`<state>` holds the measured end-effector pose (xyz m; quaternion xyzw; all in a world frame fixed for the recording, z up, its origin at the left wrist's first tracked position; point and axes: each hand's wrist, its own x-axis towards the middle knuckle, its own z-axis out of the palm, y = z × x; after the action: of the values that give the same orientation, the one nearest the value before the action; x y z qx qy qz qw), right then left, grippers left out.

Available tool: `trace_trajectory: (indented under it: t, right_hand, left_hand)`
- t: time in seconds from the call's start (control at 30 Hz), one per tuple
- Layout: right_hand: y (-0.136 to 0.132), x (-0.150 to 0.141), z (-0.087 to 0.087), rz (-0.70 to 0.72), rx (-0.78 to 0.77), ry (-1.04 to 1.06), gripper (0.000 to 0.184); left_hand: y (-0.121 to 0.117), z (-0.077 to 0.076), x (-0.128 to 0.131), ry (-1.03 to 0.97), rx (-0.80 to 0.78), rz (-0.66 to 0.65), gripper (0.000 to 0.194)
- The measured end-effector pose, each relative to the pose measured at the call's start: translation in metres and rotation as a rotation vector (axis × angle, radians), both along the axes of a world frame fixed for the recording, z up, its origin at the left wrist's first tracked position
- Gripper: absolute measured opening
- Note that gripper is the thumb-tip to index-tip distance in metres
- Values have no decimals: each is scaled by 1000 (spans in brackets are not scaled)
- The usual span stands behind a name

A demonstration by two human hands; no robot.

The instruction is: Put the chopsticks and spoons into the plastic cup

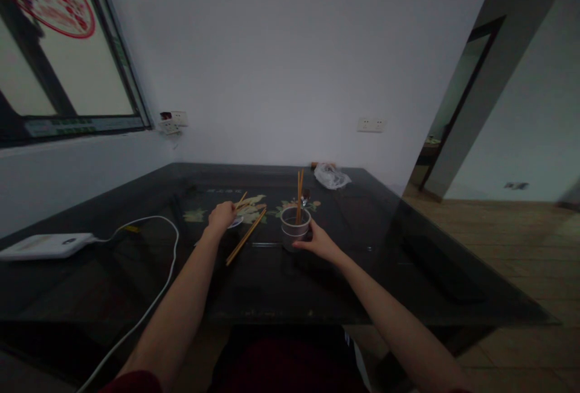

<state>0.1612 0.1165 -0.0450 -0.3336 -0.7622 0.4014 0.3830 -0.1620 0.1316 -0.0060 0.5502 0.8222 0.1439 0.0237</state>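
My right hand [319, 242] is wrapped around the side of a grey cup [290, 237] standing upright on the table. A pair of wooden chopsticks [299, 194] and a shiny metal spoon [305, 196] stick up out of the cup. Farther left, my left hand [221, 217] is closed, with the ends of wooden chopsticks [243, 198] showing past its fingers. A white rounded object [236, 221] is partly hidden beside that hand; its kind is unclear. Between my hands, more chopsticks [246, 236] lie slanted on the tabletop.
The dark glossy table [344, 287] has a floral print. A white device [48, 246] with a white cable [174, 242] lies at the left. Near the wall sits a crumpled clear plastic bag [331, 177]. A dark flat object [441, 267] is at the right.
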Motion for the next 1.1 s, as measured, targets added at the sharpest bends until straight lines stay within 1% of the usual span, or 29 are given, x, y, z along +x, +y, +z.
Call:
trace_trajectory:
  t: [0.1,0.2,0.37,0.57,0.8,0.9,1.1]
  right_hand:
    - [0,0,0,9,-7,6,83]
    - [1,1,-1,3,5,2,84]
    - [3,1,-3,0,14,-3,84]
    - [1,1,-1,8,9,-8,84]
    - [-2,-1,4,-4,3,-10,84]
    - [-2,-1,5,-10,-1,-17,84]
    - [-2,-1,4,-13,7,-23,84]
  left_hand:
    - [3,-6,-5,-8,-72,15,34]
    - [7,-10,-6,1,-123,-15,32]
    - [8,-13,-5,33,-105,-39,33]
    - [3,-12,0,86,-57,-41,39]
    - [-2,-7,10,97,-47,-50,37]
    - [-4,-6,13,93,-41,-79,36]
    - [-2,-8,11,86,-45,-127,33]
